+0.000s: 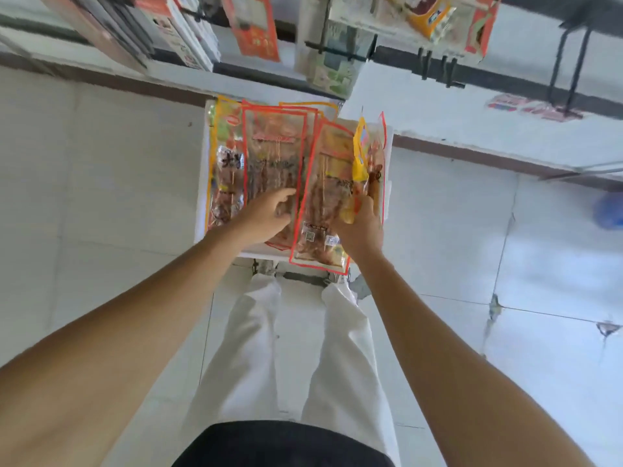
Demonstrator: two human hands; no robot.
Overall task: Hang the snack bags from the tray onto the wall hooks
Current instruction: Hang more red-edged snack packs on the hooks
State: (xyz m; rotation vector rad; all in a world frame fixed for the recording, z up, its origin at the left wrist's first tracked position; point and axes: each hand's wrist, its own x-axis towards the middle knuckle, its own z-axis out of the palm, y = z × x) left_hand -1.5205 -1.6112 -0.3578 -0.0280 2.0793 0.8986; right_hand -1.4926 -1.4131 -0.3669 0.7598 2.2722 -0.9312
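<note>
A white tray (201, 183) on the floor below me holds several long snack bags with red and yellow edges. My left hand (266, 215) rests with loosely bent fingers on a red-edged bag (273, 153) in the middle of the pile. My right hand (360, 227) grips a yellow snack bag (362, 153) and stands it on edge at the tray's right side, over another red-edged bag (323, 203). Black wall hooks (438, 70) stick out at the top right, several of them bare.
Hung packets fill the wall hooks at the top: boxes (175, 32) at left, an orange bag (256, 28) and pale bags (332, 59) in the middle. My white trousers (286, 348) stand just behind the tray. A blue object (608, 210) lies at the right on the tiled floor.
</note>
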